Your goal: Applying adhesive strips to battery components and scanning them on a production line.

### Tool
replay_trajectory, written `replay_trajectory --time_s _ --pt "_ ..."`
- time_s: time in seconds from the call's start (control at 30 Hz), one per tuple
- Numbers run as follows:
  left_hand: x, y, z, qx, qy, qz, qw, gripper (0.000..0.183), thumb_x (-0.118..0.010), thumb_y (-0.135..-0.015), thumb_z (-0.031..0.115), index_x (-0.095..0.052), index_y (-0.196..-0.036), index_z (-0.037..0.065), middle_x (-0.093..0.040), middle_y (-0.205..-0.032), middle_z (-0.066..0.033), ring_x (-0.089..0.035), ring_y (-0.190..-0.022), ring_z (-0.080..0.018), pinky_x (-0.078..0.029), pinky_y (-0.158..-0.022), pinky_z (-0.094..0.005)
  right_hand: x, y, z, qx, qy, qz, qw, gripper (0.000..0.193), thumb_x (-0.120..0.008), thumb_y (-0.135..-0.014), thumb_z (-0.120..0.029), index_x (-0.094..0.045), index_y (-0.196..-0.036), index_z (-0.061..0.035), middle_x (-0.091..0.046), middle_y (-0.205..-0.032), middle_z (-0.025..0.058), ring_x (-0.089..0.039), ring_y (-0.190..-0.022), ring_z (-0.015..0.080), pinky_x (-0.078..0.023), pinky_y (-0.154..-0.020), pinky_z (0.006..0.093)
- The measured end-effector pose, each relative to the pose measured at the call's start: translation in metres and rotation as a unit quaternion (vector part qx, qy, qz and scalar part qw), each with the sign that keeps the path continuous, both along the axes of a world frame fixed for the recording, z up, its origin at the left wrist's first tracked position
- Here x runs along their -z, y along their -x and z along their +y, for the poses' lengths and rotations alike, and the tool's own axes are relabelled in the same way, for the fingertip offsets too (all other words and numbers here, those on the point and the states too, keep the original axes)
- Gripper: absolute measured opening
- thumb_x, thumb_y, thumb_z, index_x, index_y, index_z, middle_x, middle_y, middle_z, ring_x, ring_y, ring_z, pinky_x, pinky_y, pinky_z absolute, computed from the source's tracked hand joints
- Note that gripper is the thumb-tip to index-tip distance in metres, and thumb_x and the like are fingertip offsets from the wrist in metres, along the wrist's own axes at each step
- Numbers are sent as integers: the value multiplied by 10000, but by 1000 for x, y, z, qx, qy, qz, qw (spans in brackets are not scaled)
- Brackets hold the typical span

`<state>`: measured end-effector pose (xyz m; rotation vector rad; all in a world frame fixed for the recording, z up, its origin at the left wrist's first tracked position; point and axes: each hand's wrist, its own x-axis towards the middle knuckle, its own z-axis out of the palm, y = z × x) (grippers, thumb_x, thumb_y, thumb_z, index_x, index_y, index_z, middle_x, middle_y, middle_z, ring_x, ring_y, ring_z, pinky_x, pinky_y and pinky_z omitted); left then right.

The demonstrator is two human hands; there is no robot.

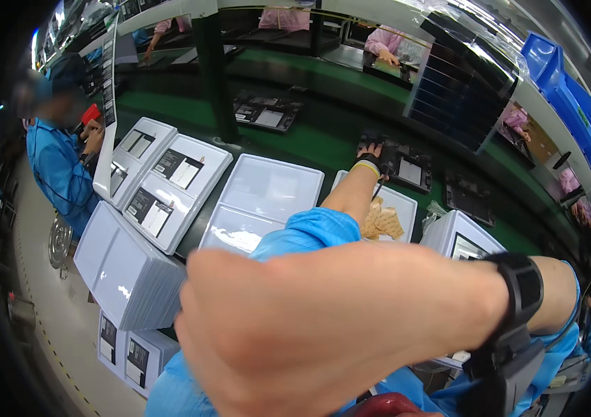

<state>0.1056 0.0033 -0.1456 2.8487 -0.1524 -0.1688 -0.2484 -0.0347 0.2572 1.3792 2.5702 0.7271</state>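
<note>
1. In the head view, the right hand fills the near foreground, its forearm crossing from the lower right toward the left and wearing a black strap with a dark device. The back of this hand faces the camera; its fingers are hidden, so I cannot tell whether they are closed or gripping something.
2. The left arm, in a bright blue sleeve, passes beyond the right forearm and stretches forward and to the right. The left hand is open, fingers spread, on the upper left part of a flat, black rectangular device panel, which lies on the green surface.
3. Just nearer than that panel, a small white plastic tray holds crumpled tan sheets.
4. Left of it lies a glossy white two-compartment tray.
5. Further left, white compartmented trays hold flat black-and-white rectangular parts.
6. Nearer on the left stands a tilted stack of white plastic trays.
7. At the upper right hang blue plastic bins.
</note>
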Motion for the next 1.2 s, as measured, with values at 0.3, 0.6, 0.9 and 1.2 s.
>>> replay_trajectory --time_s 0.3,0.6,0.9,1.2 --pt "23 -37 -19 -62 0 -11 998 1157 -845 -721 565 -191 -1620 243 -206 -1686 -105 -337 -1497 -349 -292 -1220 -457 32 16 -17 -122 -107 35 986 478 -684 -466 -283 -221 -540 -189 -254 -533 -58 -274 -536 157 -270 -556 281" --pt "-72 57 49 -38 -1 -84 996 530 -705 -840 449 -496 -1243 176 -510 -1311 -136 -558 -1197 -324 -453 -1007 -464 61 32 -19 -139 -262 -14 955 480 -665 -523 -287 -193 -563 -205 -136 -587 -39 -174 -557 161 -175 -554 328" --pt "-153 83 318 -23 377 -63 924 191 -674 -819 289 -721 -819 104 -712 -766 -179 -736 -794 -340 -588 -718 -458 47 82 -47 -135 -197 -28 971 361 -682 -618 -210 -330 -558 -154 -247 -573 -33 -242 -544 147 -199 -534 317" --pt "-322 159 288 58 -442 -274 852 166 -651 -767 194 -781 -741 94 -749 -804 -185 -758 -792 -338 -606 -711 -438 76 54 -69 -82 -197 -63 975 376 -650 -617 -213 -287 -565 -126 -205 -592 -37 -210 -545 135 -177 -536 308"
